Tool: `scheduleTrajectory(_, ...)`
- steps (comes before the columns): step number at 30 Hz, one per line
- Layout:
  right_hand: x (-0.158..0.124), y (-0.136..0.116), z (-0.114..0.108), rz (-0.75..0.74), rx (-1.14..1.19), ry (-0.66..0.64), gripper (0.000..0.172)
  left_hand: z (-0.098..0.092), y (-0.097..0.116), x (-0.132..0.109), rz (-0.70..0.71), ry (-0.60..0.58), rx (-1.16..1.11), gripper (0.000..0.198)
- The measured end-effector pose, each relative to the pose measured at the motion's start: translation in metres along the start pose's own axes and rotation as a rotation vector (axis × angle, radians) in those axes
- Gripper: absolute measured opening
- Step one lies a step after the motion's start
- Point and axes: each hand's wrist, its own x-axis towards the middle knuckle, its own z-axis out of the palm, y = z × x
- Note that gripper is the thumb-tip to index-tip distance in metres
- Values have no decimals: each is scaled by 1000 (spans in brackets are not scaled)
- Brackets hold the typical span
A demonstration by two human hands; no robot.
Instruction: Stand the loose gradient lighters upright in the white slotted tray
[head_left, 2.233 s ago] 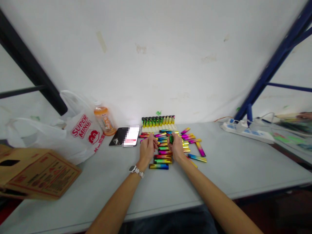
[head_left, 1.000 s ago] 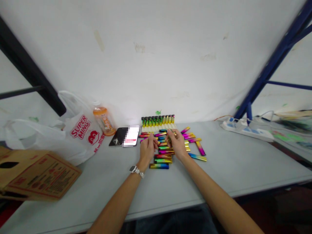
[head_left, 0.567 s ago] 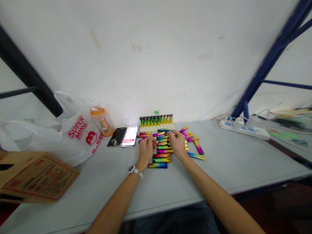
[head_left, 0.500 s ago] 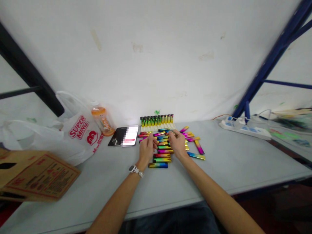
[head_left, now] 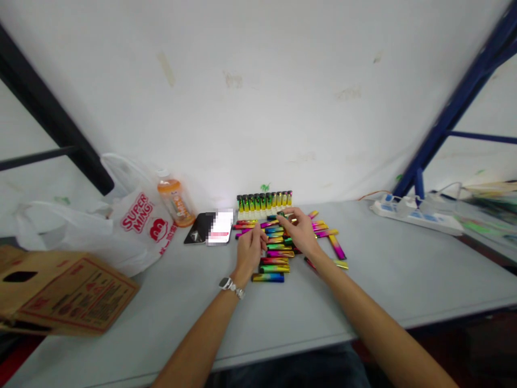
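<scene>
Slim, shiny gradient-coloured tubes [head_left: 275, 268], looking like lighters, lie in a rough column on the grey table, with more scattered to the right. My left hand [head_left: 249, 249], wearing a watch, rests at the column's left edge with its fingers curled together; what they hold, if anything, is hidden. Over the column's upper right part is my right hand [head_left: 301, 230], its thumb and forefinger pinched near a small dark shiny piece that I cannot make out. Behind both hands, a white rack [head_left: 264, 214] holds a row of upright yellow-green tubes [head_left: 257, 203] with dark tops.
Left of the tubes lie a phone [head_left: 200, 229] with a partly blurred screen and an orange drink bottle [head_left: 176, 202]. A white plastic bag [head_left: 97, 231] and a cardboard box [head_left: 76, 291] stand farther left. A power strip [head_left: 416, 214] lies by the wall at right.
The view has shifted slightly, moving the scene to the right. My right hand's fingers have lifted and spread a little over the tubes. A red tube now shows beside my right wrist.
</scene>
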Motion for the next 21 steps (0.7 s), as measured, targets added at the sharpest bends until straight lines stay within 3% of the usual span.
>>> scheduleTrajectory(11,112,37,0,-181,-260,-243,12,3,-2,0,-20,-28,-29,60)
scheduleTrajectory(18,134,47,10,-211,-418,-345,11,3,-4,0,-24,-25,-33,58)
scheduleTrajectory(21,135,44,11,-244,-592,-352,11,3,-6,0,-28,-23,-16,60)
